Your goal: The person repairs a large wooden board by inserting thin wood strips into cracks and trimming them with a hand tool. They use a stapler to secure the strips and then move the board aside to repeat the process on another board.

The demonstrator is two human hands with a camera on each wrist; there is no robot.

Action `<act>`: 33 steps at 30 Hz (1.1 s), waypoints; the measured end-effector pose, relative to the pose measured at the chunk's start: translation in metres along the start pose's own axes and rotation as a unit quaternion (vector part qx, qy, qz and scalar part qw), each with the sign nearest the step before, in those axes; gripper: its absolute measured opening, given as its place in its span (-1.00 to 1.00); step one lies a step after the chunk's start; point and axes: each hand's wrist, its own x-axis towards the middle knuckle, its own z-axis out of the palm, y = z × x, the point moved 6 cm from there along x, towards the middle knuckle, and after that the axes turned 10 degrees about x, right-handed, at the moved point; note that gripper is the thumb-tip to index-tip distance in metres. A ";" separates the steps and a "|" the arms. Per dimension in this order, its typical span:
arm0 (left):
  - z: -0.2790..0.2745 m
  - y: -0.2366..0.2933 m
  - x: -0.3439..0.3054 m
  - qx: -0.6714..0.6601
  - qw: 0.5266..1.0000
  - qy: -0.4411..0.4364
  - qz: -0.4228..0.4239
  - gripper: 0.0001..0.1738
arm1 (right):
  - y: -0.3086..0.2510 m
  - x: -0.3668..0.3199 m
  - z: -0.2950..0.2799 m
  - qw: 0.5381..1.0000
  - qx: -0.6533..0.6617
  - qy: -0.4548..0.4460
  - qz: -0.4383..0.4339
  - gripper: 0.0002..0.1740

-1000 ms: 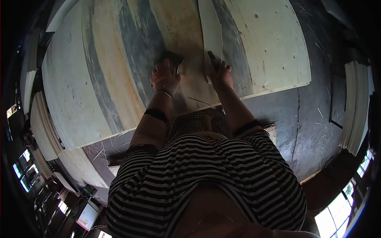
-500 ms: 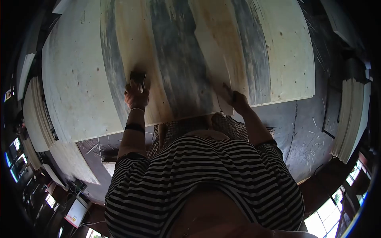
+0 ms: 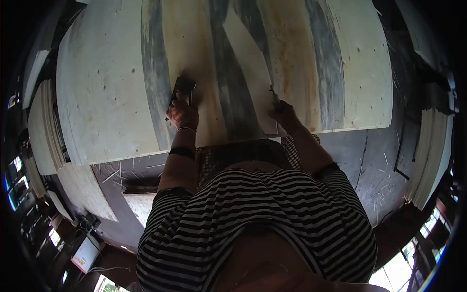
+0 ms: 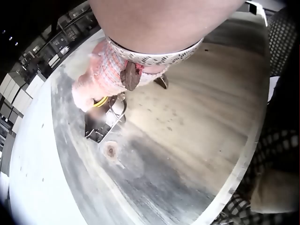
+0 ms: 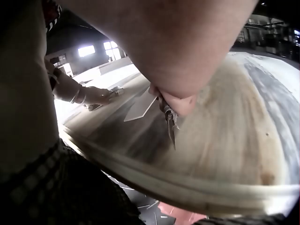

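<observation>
My left hand (image 3: 183,116) holds a dark, box-like tool with a metal frame (image 4: 101,129) down on a streaked wooden sheet (image 3: 107,97); its exact kind I cannot tell. A patterned bracelet (image 4: 154,57) circles that wrist. Further right, near the sheet's front edge, my right hand (image 3: 284,114) grips a knife (image 5: 171,129), its pointed blade sticking out past the fingers. Beside the knife lies a long, pale strip of veneer (image 3: 243,48), slanting across a grey band with its narrow end away from me. The right hand covers part of the knife's handle.
Stacks of thin sheets stand at the left (image 3: 46,131) and right (image 3: 425,155). Thin wood slivers (image 3: 384,182) litter the grey surface below the sheet. A white box (image 3: 85,254) sits at the lower left. The sheet's front edge runs close to my body.
My left hand and its tool have moved left, away from the right hand, onto a tan band. The right hand has come nearer the front edge. The veneer strip now slants more.
</observation>
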 end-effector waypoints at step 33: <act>0.093 -0.409 0.141 -0.059 0.986 -0.020 -0.153 -0.41 | -0.155 0.106 0.496 0.971 -0.185 -0.056 -0.142 -0.47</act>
